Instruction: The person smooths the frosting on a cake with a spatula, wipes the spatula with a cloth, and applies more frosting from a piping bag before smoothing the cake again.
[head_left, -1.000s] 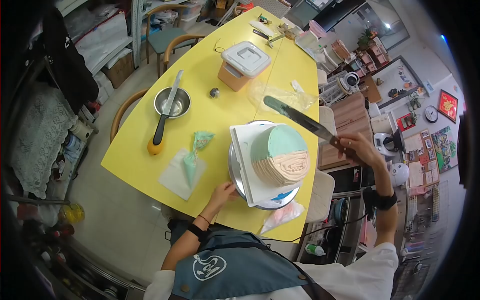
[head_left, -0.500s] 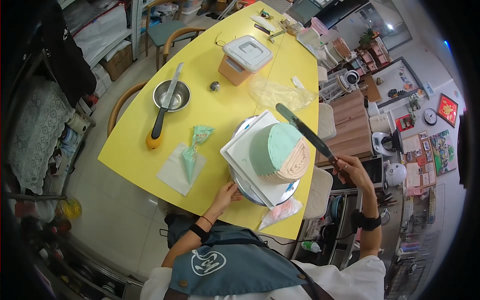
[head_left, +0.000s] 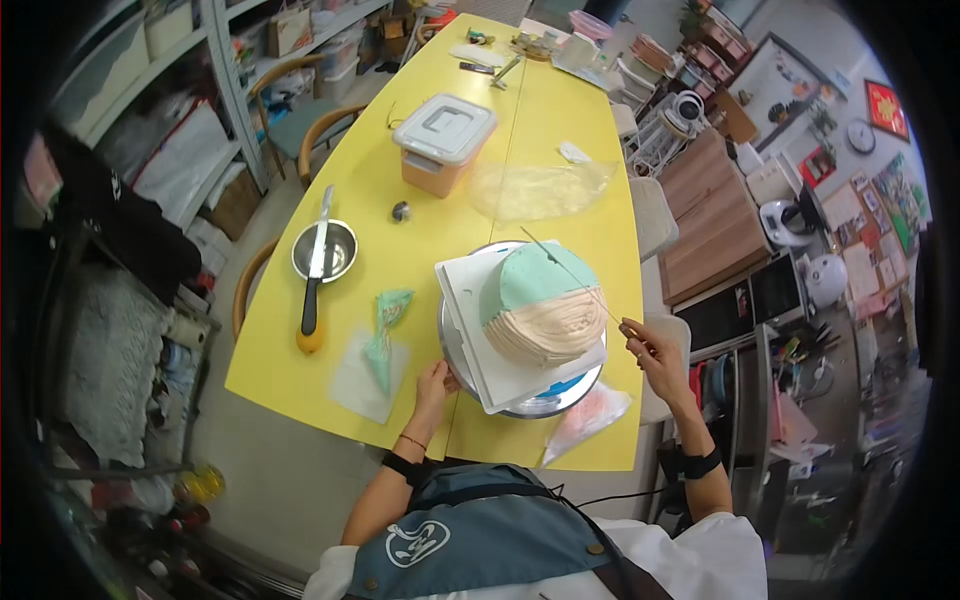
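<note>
A round cake (head_left: 548, 303), mint green on its far part and ridged cream-beige frosting on its near part, sits on a white square board (head_left: 490, 375). The board rests on a cake turntable (head_left: 449, 330) with a shiny rim. My left hand (head_left: 433, 388) has its fingers closed at the turntable's near left rim. In my right hand (head_left: 655, 355), to the right of the cake, is an icing spatula (head_left: 567, 262), its handle pinched in the fingers. The blade is seen edge-on, as a thin line crossing over the cake top.
Left of the turntable lies a mint piping bag (head_left: 379, 345) on white paper (head_left: 350, 385). A knife (head_left: 318, 265) lies across a steel bowl (head_left: 342, 238). A lidded container (head_left: 440, 145) and a plastic sheet (head_left: 545, 190) are farther back. Another piping bag (head_left: 590, 422) lies at the front right.
The cake and turntable have rotated, bringing the beige part round to the near side. The spatula has turned from showing its flat blade to edge-on and now overlaps the cake. The view has shifted.
</note>
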